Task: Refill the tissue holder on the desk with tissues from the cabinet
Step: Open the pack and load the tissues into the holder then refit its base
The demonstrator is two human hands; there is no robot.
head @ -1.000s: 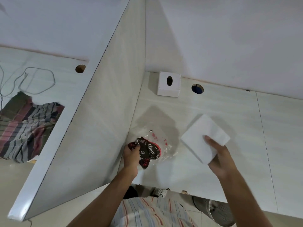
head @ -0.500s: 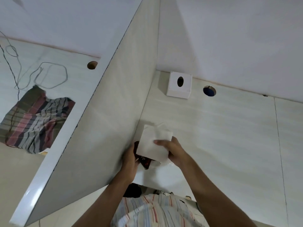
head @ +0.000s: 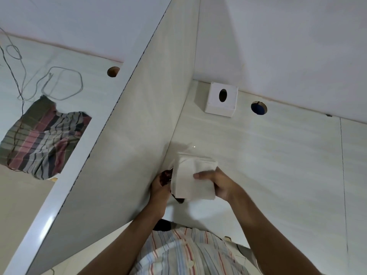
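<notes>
A white stack of tissues (head: 191,179) is held over the near part of the desk (head: 278,165), with my right hand (head: 217,184) gripping its right side. My left hand (head: 159,188) holds the dark red and clear plastic tissue wrapper (head: 165,176) against the stack's left edge, close to the partition. Most of the wrapper is hidden behind the tissues. The white square tissue holder (head: 221,99), with an oval hole in its top, stands at the back of the desk against the wall, well beyond both hands.
A tall white partition panel (head: 127,145) runs diagonally just left of my hands. A round cable hole (head: 258,108) lies right of the holder. On the neighbouring desk sit a striped cloth (head: 42,137), grey cables (head: 49,84) and another hole (head: 113,71).
My right hand brought the tissue stack from the right over to the wrapper in my left hand. The stack now covers most of the wrapper.
</notes>
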